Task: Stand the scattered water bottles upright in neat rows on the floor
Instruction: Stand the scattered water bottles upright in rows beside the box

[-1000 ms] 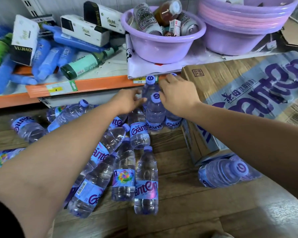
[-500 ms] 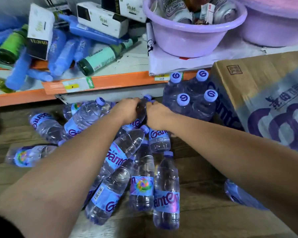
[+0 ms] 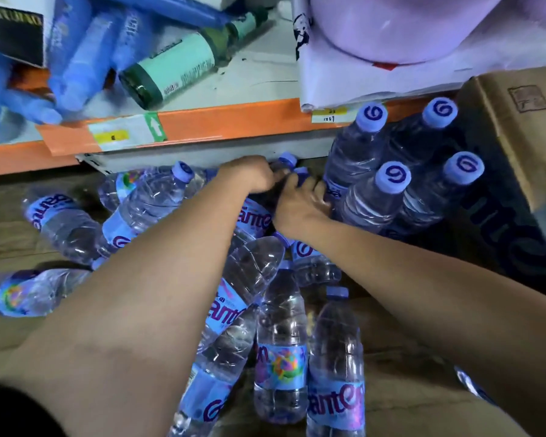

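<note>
Several clear water bottles with blue labels lie in a heap on the wooden floor. A block of several upright bottles stands at the right against a cardboard box. My left hand is closed on the neck of a lying bottle just under the shelf edge. Right beside it, my right hand is closed on a second lying bottle, and its fingers touch the nearest upright bottle. Both forearms cross over the heap and hide part of it.
An orange-edged shelf runs low across the back, holding a green bottle, blue packages and a purple basin. The cardboard box blocks the right side. More lying bottles spread to the left.
My hands left the upright bottles and came down to the left onto the lying bottles under the shelf, closing on their necks. The view has tilted down and moved closer.
</note>
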